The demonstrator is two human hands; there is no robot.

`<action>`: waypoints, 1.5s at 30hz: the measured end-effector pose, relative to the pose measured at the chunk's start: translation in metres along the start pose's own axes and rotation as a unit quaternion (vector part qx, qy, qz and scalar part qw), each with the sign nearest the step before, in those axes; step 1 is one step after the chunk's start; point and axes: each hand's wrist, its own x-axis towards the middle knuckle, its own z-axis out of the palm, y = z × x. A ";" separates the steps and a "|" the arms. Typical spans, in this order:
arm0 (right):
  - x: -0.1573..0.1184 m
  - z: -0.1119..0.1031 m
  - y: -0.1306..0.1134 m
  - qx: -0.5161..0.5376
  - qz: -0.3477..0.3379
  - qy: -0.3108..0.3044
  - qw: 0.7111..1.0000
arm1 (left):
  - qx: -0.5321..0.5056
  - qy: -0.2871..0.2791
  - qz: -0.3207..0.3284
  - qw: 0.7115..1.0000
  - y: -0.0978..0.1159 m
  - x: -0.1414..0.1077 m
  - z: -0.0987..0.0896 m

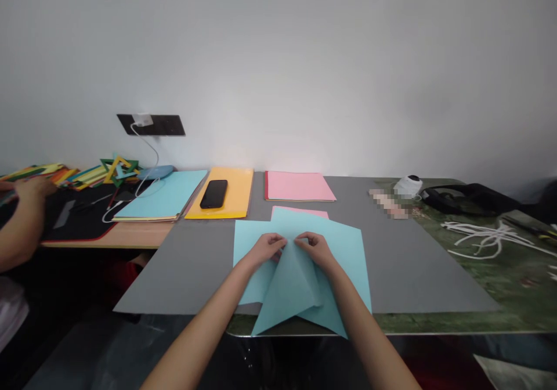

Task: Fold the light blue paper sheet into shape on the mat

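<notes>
Pinching the peak of a folded blue sheet [292, 285] between thumb and fingers of both left hand [268, 247] and right hand [317, 248], by the middle of the worktop's [439, 323] near edge (overshooting the near edge of a grey mat [413, 274]). Leaning over flat blue sheets [348, 245]; facing, along the far edge, a pink stack [300, 186] and, left of it, a black phone [214, 194] lying on a yellow folder [237, 190]

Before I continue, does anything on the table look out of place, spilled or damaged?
Nothing looks spilled or damaged. The light-blue paper sheets at the front lie askew, corners reaching the green table's front edge. At the right, thin white cords lie in a loose, untidy tangle.
</notes>
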 end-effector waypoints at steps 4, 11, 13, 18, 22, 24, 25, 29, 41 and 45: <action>-0.003 0.001 0.000 -0.011 -0.017 0.008 1.000 | 0.007 0.008 0.009 1.000 -0.006 0.004 0.003; -0.006 0.002 -0.004 -0.013 -0.034 -0.004 0.999 | 0.012 0.017 0.056 0.998 -0.011 0.000 0.011; -0.007 0.002 -0.003 -0.013 -0.030 -0.001 0.999 | 0.012 0.015 0.062 0.998 -0.012 -0.001 0.012; -0.008 0.002 -0.004 -0.006 -0.033 0.001 0.999 | 0.010 0.012 0.074 0.997 -0.013 -0.001 0.012; -0.008 0.002 -0.005 -0.004 -0.034 -0.002 0.999 | 0.007 0.027 0.078 0.997 -0.013 -0.001 0.013; -0.009 0.002 -0.005 -0.004 -0.035 -0.005 0.999 | 0.005 0.029 0.082 0.996 -0.012 -0.002 0.014; -0.009 0.002 -0.005 -0.004 -0.036 -0.007 0.999 | 0.005 0.029 0.084 0.996 -0.012 -0.002 0.014; -0.009 0.002 -0.005 -0.011 -0.034 -0.006 0.999 | 0.006 0.028 0.091 0.995 -0.011 -0.003 0.014; -0.010 0.003 -0.010 0.014 -0.057 0.008 0.998 | -0.035 0.039 0.092 0.994 -0.011 -0.003 0.012; -0.010 0.004 -0.009 0.032 -0.059 0.012 0.998 | -0.042 0.041 0.087 0.994 -0.010 -0.003 0.013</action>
